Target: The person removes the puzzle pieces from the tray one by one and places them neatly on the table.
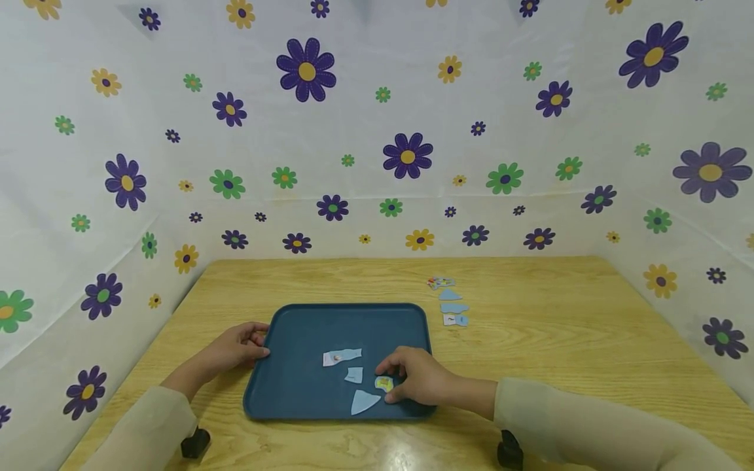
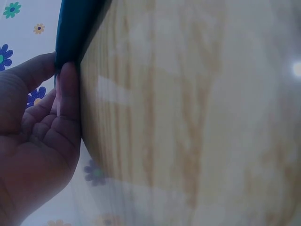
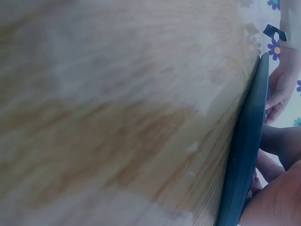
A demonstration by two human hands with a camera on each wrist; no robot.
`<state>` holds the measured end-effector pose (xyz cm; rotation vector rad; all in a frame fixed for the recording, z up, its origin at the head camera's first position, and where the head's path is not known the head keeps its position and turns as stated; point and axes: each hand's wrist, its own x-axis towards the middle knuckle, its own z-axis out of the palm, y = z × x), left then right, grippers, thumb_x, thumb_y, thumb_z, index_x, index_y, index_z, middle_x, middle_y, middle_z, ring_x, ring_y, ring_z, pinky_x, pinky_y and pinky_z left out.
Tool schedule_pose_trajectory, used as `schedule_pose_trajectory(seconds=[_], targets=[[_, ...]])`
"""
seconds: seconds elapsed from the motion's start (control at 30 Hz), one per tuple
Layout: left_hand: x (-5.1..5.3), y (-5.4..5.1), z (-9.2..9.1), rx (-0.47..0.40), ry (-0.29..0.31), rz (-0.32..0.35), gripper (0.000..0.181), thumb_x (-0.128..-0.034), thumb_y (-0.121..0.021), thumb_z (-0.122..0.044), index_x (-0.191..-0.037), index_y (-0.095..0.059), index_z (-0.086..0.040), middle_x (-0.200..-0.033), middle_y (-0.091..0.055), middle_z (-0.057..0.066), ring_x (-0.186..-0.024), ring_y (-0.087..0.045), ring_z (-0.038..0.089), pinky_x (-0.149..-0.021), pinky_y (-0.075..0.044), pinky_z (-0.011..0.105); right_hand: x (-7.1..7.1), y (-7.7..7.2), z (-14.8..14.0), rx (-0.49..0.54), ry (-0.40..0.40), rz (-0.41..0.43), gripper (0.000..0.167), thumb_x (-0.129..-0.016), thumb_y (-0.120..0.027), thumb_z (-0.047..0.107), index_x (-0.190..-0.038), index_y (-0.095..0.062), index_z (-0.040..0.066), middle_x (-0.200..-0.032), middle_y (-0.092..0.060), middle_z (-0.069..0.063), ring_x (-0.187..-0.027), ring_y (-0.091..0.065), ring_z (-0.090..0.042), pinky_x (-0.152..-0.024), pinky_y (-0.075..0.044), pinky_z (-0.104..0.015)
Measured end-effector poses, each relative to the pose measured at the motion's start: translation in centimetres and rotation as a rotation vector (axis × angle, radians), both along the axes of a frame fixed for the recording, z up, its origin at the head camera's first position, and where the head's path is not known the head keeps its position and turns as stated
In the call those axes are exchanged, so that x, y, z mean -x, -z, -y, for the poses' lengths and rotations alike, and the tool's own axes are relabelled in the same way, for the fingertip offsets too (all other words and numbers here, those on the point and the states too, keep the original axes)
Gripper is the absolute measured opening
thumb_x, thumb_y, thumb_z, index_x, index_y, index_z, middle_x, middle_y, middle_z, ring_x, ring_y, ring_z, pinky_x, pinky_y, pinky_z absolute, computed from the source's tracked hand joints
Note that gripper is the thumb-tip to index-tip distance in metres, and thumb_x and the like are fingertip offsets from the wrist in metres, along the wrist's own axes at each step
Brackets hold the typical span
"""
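Observation:
A dark blue tray [image 1: 294, 399] lies on the table, and my left hand [image 1: 232, 353] holds its left rim between thumb and fingers. In the left wrist view that hand [image 2: 47, 117] is at the tray's edge [image 2: 77, 28]. Over the tray's right part, my right hand [image 1: 418, 377] pinches a small yellow puzzle piece [image 1: 384, 383] between thumb and fingertips. Beside it on the tray lie a pale blue triangular piece [image 1: 364, 401], a small pale blue piece [image 1: 354, 375] and a long piece with a picture [image 1: 343, 356]. In the right wrist view the tray rim [image 3: 244, 146] partly hides my right hand [image 3: 277, 193].
To the right of the tray, several pieces lie in a column on the wooden table [image 1: 530, 340]: a colourful one [image 1: 440, 282], pale blue ones [image 1: 453, 307] and a white-and-blue one [image 1: 455, 320]. A flower-patterned cloth [image 1: 353, 131] encloses the back and sides.

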<state>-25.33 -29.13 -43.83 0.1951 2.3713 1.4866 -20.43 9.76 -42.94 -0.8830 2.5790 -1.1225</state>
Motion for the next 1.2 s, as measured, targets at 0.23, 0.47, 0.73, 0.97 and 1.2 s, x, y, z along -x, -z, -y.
schedule_pose_trajectory(seconds=[0.23,0.47,0.73,0.97,1.2], targets=[[0.06,-0.06,0.07,0.016,0.000,-0.014,0.059,-0.0915,-0.066,-0.007,-0.140,-0.037,0.010,-0.097,-0.050,0.011,-0.083,-0.053,0.022,-0.069,-0.051,0.034,0.19,-0.03,0.08,-0.009,-0.007,0.010,0.035,-0.073,-0.085,0.007,-0.106,-0.075,0.010,-0.091,-0.057,0.006,-0.075,-0.046,-0.014,-0.066,-0.041,-0.026],[0.11,0.03,0.10,0.013,-0.005,-0.011,0.059,-0.0912,-0.066,-0.006,-0.140,-0.037,0.011,-0.096,-0.050,0.011,-0.082,-0.053,0.022,-0.068,-0.050,0.034,0.14,-0.01,0.18,-0.020,-0.022,0.008,0.030,-0.074,-0.084,0.007,-0.103,-0.076,0.011,-0.088,-0.057,0.006,-0.077,-0.049,-0.013,-0.067,-0.043,-0.025],[0.33,0.19,0.22,0.012,-0.008,-0.009,0.059,-0.0911,-0.067,-0.006,-0.140,-0.037,0.010,-0.096,-0.050,0.011,-0.081,-0.053,0.022,-0.068,-0.051,0.034,-0.14,-0.42,0.29,-0.028,-0.017,0.008,0.028,-0.075,-0.083,0.006,-0.101,-0.076,0.011,-0.086,-0.058,0.006,-0.076,-0.050,-0.013,-0.067,-0.043,-0.026],[0.21,0.13,0.18,0.009,0.000,-0.011,0.059,-0.0916,-0.066,-0.006,-0.140,-0.037,0.011,-0.096,-0.050,0.011,-0.082,-0.053,0.022,-0.069,-0.051,0.034,-0.30,-0.37,0.43,-0.040,0.006,0.015,0.026,-0.075,-0.083,0.005,-0.100,-0.076,0.011,-0.086,-0.059,0.007,-0.074,-0.049,-0.012,-0.065,-0.043,-0.025],[0.16,0.18,0.17,0.001,0.002,-0.008,0.060,-0.0914,-0.066,-0.006,-0.140,-0.036,0.011,-0.096,-0.050,0.011,-0.082,-0.053,0.022,-0.068,-0.050,0.034,-0.24,-0.48,0.34,-0.015,0.033,-0.010,0.026,-0.077,-0.081,0.004,-0.102,-0.076,0.009,-0.085,-0.062,0.007,-0.070,-0.048,-0.011,-0.061,-0.041,-0.026]])
